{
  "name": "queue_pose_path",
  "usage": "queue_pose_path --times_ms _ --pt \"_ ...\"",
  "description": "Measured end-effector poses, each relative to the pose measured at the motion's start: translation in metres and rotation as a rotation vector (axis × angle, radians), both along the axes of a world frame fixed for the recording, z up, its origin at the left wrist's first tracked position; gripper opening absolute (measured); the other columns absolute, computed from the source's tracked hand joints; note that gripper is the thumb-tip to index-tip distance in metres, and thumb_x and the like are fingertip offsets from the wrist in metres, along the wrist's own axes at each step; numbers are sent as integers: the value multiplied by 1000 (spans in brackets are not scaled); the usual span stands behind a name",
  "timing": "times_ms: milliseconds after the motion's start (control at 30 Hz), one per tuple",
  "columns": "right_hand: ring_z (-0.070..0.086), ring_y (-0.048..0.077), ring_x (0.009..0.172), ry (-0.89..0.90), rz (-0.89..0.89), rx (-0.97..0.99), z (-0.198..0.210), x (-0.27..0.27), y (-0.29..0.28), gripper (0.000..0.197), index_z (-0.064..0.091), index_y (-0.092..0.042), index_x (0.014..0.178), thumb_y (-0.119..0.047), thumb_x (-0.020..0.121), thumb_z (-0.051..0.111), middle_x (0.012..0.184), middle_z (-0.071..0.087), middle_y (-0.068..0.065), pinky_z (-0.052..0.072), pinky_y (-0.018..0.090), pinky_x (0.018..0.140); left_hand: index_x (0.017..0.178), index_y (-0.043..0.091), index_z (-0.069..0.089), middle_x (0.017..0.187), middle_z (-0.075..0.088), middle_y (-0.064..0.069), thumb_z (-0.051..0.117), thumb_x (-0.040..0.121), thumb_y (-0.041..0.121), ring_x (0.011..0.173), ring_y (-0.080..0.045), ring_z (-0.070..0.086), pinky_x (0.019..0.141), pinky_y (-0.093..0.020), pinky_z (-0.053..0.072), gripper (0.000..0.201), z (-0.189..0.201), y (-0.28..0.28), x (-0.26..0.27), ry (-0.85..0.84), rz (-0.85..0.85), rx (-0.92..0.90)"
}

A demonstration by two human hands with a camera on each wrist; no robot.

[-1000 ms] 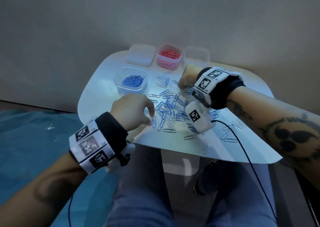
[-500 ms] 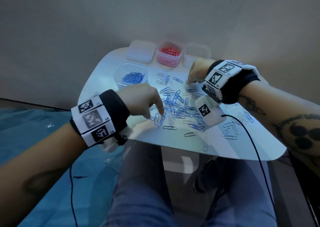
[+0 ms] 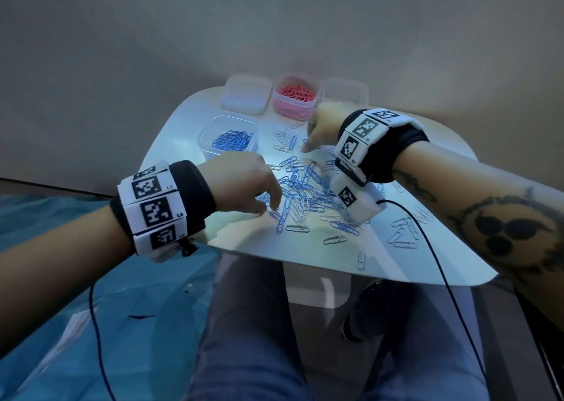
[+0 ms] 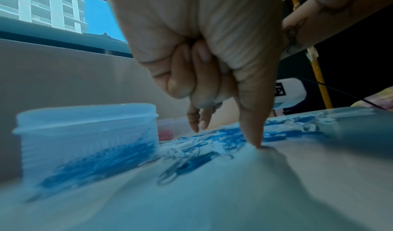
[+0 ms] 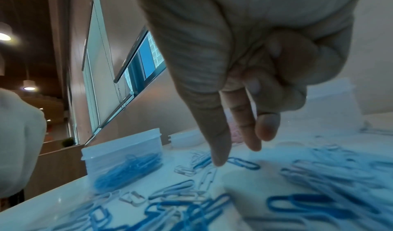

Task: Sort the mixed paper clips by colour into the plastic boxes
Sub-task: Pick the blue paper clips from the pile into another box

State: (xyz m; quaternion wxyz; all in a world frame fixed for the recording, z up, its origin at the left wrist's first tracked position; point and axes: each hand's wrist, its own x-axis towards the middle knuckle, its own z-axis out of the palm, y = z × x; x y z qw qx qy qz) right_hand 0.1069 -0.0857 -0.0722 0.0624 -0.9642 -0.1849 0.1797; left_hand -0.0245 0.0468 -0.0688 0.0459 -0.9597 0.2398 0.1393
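A loose pile of blue and white paper clips [image 3: 302,186] lies mid-table. My left hand [image 3: 268,209] is at the pile's near left edge. One straight finger [image 4: 256,133] presses the tabletop beside the clips while its other fingers curl into the palm; nothing shows in them. My right hand [image 3: 308,147] hovers over the far clips with thumb [image 5: 219,157] and two fingers pointing down, apart, and the thumb tip just above a white clip [image 5: 207,175]. A clear box of blue clips [image 3: 227,135] stands at the left and a box of red clips [image 3: 294,96] at the back.
An empty clear box [image 3: 245,93] stands left of the red box, and another [image 3: 346,90] right of it. Stray clips [image 3: 403,232] lie near the table's right front edge [image 3: 366,274]. A black cable [image 3: 427,248] trails off my right wrist across the table. My knees are below.
My left hand has reached right into the pile's near edge and set a finger down. My right hand has shifted a little left over the far clips.
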Motion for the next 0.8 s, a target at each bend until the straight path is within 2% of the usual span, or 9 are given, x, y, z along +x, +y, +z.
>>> queue_pose_path --times_ms 133,233,300,367,467,533,600,667,800 --pt "65 25 78 -5 24 4 -9 3 8 23 68 -3 86 -24 76 71 87 71 10 54 37 74 110 36 64 93 64 7 53 90 32 93 -14 56 69 -24 41 23 0 1 4 21 -33 42" --pt "68 29 85 51 34 -10 -13 7 9 18 69 -3 83 -18 74 71 88 72 12 56 43 81 102 29 63 64 45 10 55 87 30 69 -13 46 63 -23 36 18 -3 1 4 58 -10 31" --pt "66 28 87 47 63 -33 -13 4 6 20 68 -1 90 -17 77 68 91 71 11 55 42 84 94 25 63 56 36 10 54 85 28 57 -9 36 60 -25 35 13 -5 1 2 57 -5 -6" --pt "61 26 85 23 109 -40 -14 -2 2 19 65 2 94 -12 82 62 91 67 12 53 34 77 88 23 61 55 36 10 54 85 27 54 -7 35 57 -25 34 9 -3 2 1 42 16 -39" --pt "54 20 68 -21 182 -4 -9 -9 -6 5 60 -6 87 -3 82 60 76 59 5 43 23 56 81 21 60 49 36 8 57 81 25 48 -2 35 48 -18 24 5 9 14 3 -24 102 -161" --pt "53 16 59 -34 225 47 -5 -8 -9 13 57 -8 89 -2 80 63 70 60 1 44 24 59 73 20 61 42 37 5 54 72 29 48 -2 42 48 -21 27 12 19 24 5 -54 145 -276" --pt "55 18 68 -51 289 69 -4 -7 -8 22 57 -9 103 -6 82 63 83 66 2 45 26 69 68 23 60 43 41 4 56 69 30 52 0 46 51 -23 31 8 25 31 3 -27 168 -257" --pt "53 19 80 -94 372 33 -5 -6 -4 29 58 -13 113 -11 84 63 94 67 2 40 24 71 68 27 56 45 39 4 63 73 25 47 -5 41 51 -22 29 9 24 30 0 -3 165 -139" --pt "58 25 98 -154 454 -4 -8 -2 4 25 61 -13 110 -14 85 62 105 66 5 40 26 75 71 29 54 53 41 7 61 77 26 54 0 35 52 -23 30 9 11 21 -11 27 186 -28"
